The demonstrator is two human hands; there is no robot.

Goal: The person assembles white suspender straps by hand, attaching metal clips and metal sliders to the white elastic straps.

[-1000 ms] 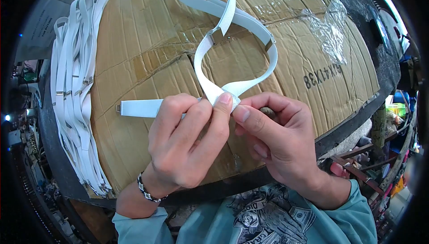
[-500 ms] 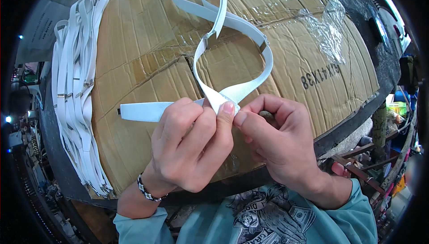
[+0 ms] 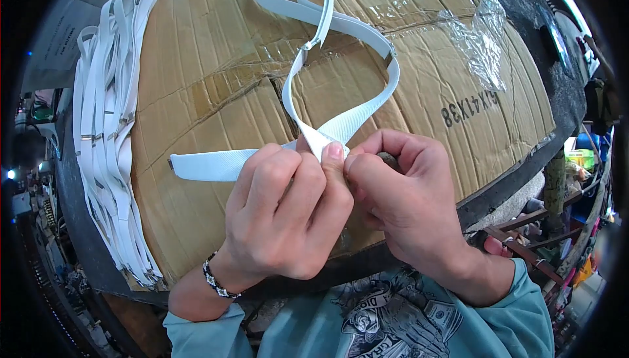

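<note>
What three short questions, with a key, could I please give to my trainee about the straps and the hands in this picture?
1. True or false: the left hand grips the looped white strap.

2. Choose one. As seen in the picture, the bundle of white straps lies along which side of the cardboard?
A) left
B) right
C) top

3. On which wrist is the patterned bracelet worn?

Key:
1. True.
2. A.
3. On the left wrist.
</note>
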